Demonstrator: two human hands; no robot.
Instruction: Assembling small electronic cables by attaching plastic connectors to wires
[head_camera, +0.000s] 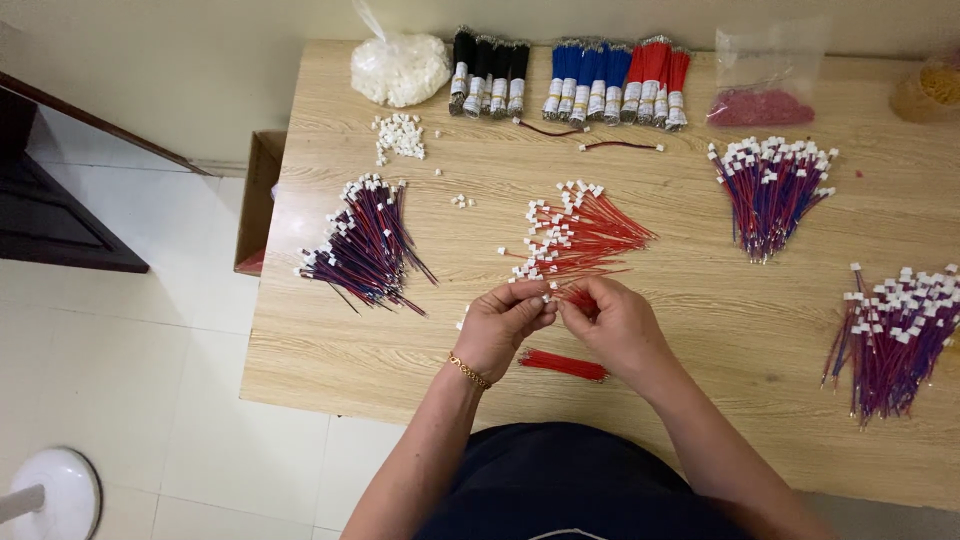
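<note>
Hands (560, 322) meet at tabletop (700, 330) front centre; wire pile (580, 232) just behind them, wire bundle (563, 365) below; wire heaps left (368, 245), right (772, 190); bundled rows (570, 80) along back edge.

soft even indoor light, faint shadows, pale glare on floor, slight blur, mild wide-angle edge distortion

Left hand (503, 325) pinches white connector (546, 297); right hand (612, 325) grips red wire (580, 298); red wire pile (580, 235) just beyond.
</note>
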